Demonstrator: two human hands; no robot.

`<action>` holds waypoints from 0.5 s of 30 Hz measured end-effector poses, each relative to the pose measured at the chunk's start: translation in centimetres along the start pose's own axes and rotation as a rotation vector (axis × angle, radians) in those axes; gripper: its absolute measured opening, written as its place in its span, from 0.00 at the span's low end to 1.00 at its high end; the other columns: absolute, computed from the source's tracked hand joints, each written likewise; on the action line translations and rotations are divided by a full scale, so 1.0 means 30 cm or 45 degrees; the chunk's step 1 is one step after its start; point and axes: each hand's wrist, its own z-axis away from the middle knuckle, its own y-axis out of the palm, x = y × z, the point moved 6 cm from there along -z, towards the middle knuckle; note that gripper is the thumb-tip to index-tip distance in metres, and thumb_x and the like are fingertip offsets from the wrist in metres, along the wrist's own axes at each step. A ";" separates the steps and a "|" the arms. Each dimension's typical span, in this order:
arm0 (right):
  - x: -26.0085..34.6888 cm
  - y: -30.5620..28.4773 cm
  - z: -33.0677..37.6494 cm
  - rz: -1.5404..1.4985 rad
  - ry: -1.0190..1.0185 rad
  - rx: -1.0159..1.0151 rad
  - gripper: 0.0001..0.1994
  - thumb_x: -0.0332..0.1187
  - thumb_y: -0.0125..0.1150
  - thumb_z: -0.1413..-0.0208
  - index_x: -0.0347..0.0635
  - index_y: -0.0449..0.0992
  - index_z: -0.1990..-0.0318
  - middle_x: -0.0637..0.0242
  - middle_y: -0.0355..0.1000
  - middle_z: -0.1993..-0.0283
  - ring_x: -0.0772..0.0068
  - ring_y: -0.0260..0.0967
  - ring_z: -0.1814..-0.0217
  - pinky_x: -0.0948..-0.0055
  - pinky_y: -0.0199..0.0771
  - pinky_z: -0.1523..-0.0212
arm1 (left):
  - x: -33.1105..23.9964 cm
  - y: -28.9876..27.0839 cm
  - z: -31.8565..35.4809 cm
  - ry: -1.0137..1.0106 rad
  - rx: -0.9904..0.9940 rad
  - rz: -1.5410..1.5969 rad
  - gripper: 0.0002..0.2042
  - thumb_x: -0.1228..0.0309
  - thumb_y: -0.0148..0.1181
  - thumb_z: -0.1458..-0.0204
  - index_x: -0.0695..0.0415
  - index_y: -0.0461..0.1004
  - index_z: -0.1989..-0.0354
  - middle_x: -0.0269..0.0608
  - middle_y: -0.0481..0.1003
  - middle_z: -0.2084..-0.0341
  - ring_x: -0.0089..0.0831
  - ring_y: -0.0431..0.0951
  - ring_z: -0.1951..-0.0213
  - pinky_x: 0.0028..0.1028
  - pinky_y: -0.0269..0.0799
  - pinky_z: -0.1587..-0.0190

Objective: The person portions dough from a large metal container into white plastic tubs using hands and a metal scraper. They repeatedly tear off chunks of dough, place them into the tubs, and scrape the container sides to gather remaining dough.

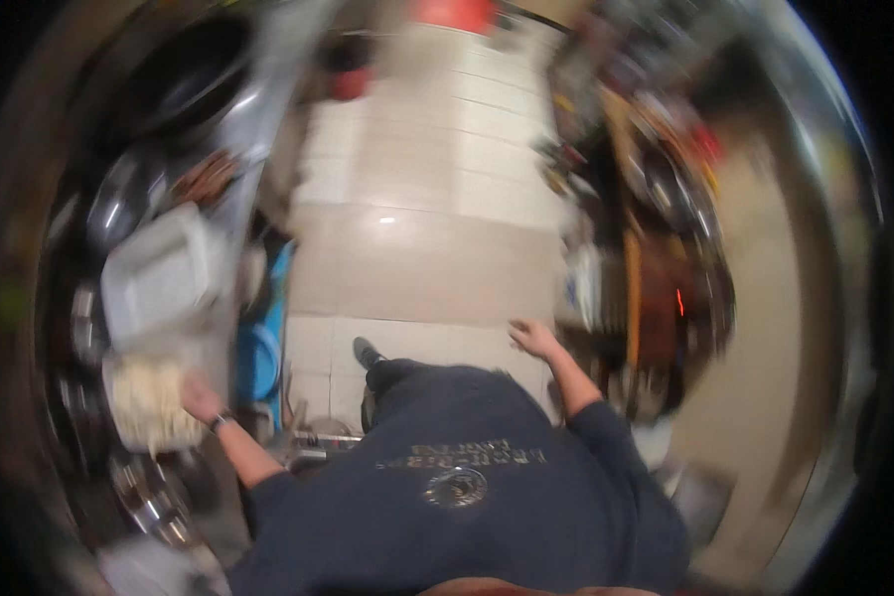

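Note:
At the left counter, my left hand (202,397) is at the right edge of a pale container heaped with cream-coloured, strip-like food (154,399). Blur smears its fingers, so I cannot tell whether they grip the rim or only rest beside it. A dark band circles that wrist. My right hand (533,339) hangs over the floor on the right side, fingers loosely bent and apart, with nothing visible in them. Just beyond the food sits a white rectangular tub (164,273), nothing visible inside it.
A large dark wok (194,74), a metal bowl (124,199) and brown items (206,179) stand farther along the left counter. Below its edge is a blue basin (258,360). On the right, a wooden-edged shelf (634,288) carries pans. A red container (454,14) lies far ahead on the tiled floor.

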 end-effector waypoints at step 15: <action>-1.349 0.336 1.358 -0.883 0.920 -0.624 0.15 0.39 0.52 0.49 0.36 0.77 0.69 0.53 0.76 0.71 0.59 0.74 0.71 0.63 0.73 0.64 | -0.493 1.198 2.464 -0.045 2.343 -0.216 0.08 0.69 0.63 0.47 0.60 0.72 0.70 0.39 0.76 0.76 0.27 0.77 0.71 0.24 0.74 0.65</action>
